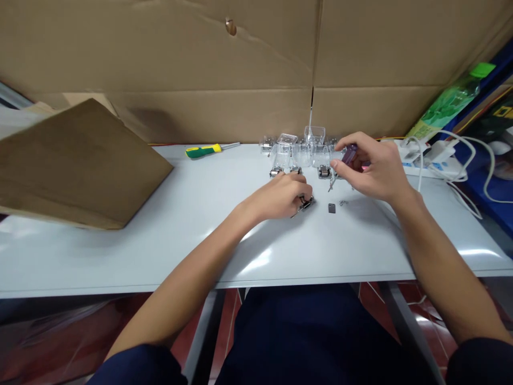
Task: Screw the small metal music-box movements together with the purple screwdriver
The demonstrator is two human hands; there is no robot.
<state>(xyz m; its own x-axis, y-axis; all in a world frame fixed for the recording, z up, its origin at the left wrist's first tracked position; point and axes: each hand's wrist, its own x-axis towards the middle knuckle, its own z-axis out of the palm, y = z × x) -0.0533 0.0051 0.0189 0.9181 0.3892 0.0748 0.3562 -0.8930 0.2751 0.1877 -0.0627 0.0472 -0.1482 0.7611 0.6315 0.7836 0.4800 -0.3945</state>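
My right hand (372, 168) is raised over the table's right half, its fingers closed round the dark purple handle of a small screwdriver (350, 154). The thin shaft points down and to the left. My left hand (284, 197) rests on the table with its fingers closed on a small metal part (306, 202), partly hidden beneath them. To the right of that part lie a small dark square plate (332, 208) and a little heap of tiny screws (343, 202). Several similar metal parts (324, 171) stand just beyond my hands, beside clear plastic boxes (281, 155).
A green and yellow screwdriver (203, 151) lies at the back of the white table (160, 256). A large cardboard piece (80, 171) covers the left side. At the right are a power strip (436, 166) with white cables and a green-capped bottle (451, 104). Cardboard (180, 53) walls the back.
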